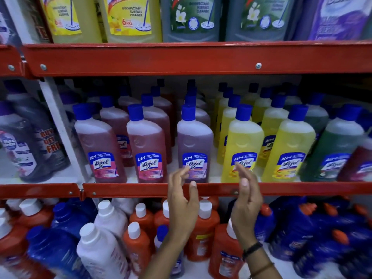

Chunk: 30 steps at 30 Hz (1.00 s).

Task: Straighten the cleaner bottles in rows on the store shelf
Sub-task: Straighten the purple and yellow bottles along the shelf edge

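Note:
Rows of blue-capped cleaner bottles stand on the middle shelf, whose red front rail (128, 190) runs across the view. From left come two pink bottles (100, 146) (147, 148), a purple bottle (194, 146), two yellow bottles (242, 146) (288, 148) and a green bottle (334, 150), each heading a row. My left hand (182, 206) is raised in front of the rail just below the purple bottle, fingers apart, holding nothing. My right hand (246, 202) is up beside it, below the first yellow bottle, palm turned inward, fingers straight and empty.
Large yellow, green and purple cleaner jugs (130, 17) fill the top shelf. Dark bottles (30, 141) stand left of a white upright (58, 125). The bottom shelf holds crowded orange bottles (203, 226), white bottles (100, 252) and blue bottles (314, 234).

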{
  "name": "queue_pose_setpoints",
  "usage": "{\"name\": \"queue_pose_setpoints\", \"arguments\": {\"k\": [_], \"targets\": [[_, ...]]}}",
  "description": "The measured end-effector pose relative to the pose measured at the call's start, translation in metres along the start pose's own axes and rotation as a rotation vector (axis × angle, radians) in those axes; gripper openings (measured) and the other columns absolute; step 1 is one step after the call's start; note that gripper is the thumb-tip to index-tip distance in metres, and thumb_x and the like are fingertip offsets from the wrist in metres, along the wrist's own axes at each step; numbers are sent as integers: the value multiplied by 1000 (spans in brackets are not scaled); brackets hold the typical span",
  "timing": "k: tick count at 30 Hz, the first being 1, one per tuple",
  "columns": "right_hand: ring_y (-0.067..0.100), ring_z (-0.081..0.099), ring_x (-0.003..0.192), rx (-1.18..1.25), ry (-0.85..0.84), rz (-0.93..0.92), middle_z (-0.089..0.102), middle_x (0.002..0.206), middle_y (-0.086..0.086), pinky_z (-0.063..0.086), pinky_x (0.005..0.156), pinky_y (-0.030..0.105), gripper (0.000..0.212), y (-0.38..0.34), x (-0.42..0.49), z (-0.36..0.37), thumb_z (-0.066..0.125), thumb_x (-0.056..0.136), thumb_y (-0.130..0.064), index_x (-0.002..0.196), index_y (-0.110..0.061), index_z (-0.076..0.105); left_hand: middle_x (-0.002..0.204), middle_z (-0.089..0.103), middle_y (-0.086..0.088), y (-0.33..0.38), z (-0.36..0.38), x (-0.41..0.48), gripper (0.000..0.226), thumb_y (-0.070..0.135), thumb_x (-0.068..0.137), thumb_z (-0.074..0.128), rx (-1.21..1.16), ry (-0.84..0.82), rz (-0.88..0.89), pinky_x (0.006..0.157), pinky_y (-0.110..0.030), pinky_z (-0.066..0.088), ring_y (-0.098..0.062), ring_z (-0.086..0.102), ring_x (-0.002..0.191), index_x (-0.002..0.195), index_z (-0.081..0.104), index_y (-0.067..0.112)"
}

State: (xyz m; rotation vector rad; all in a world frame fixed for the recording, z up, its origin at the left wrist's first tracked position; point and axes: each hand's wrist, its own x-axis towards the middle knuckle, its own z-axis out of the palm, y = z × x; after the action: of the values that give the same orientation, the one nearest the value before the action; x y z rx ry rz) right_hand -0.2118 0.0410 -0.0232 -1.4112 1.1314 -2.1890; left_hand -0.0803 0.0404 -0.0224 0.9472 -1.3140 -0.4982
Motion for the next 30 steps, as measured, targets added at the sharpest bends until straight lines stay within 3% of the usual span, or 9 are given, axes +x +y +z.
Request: {"name": "queue_pose_setpoints", "arguments": {"k": [2,5,7,10,16,18,23,27,30], "targets": [[23,52,123,-21,69,-49,58,128,8,42,102,40,38,4,10,-15,37,95,-30,124,-13,56,123,56,1,11,13,-4,34,23,88,51,-12,-129,3,99,-33,49,-10,57,114,121,53,29],[5,44,130,-18,5,105,48,142,1,38,104,22,49,10,31,-30,37,93,-43,137,-21,44,144,42,7,10,37,-4,50,30,86,54,-4,-389,-108,112,-33,39,-1,41,133,134,40,36],[3,43,131,-25,-73,174,47,144,-5,38,108,29,54,14,41,-37,35,90,-57,138,-31,40,154,30,8,6,52,-1,69,43,82,54,24,-436,-170,118,-40,30,-5,29,142,146,29,31],[4,54,121,-23,-165,201,63,120,-27,43,103,37,45,19,51,-46,33,90,-61,127,-42,49,157,29,7,1,64,4,82,49,79,53,30,-499,-222,119,-46,27,-8,27,144,150,15,36],[3,63,109,12,-172,239,68,102,-33,48,97,36,40,15,55,-55,33,89,-59,112,-40,59,156,33,9,-2,69,11,71,49,78,54,14,-526,-254,118,-45,29,-6,32,142,132,13,69],[2,64,105,0,-155,241,68,98,-35,49,94,34,38,15,54,-55,32,89,-59,108,-43,61,156,33,10,-1,68,13,73,47,78,57,3,-534,-272,118,-45,30,-5,33,141,134,14,66],[6,64,107,18,-111,248,69,98,-34,50,92,34,37,18,52,-53,34,89,-59,110,-43,61,153,38,8,2,69,16,82,29,83,57,-50,-563,-322,117,-41,33,-3,40,136,151,11,33],[8,64,108,13,-88,242,69,100,-32,49,90,32,34,15,49,-50,35,91,-59,107,-47,62,151,40,7,7,68,14,82,30,82,58,-33,-545,-319,115,-40,36,-2,42,134,150,12,36],[6,64,107,-10,-104,261,69,99,-33,49,89,29,31,12,52,-49,34,94,-50,108,-45,61,149,42,9,9,68,13,75,33,81,59,-17,-545,-299,114,-40,37,-1,43,133,139,16,54]]}}
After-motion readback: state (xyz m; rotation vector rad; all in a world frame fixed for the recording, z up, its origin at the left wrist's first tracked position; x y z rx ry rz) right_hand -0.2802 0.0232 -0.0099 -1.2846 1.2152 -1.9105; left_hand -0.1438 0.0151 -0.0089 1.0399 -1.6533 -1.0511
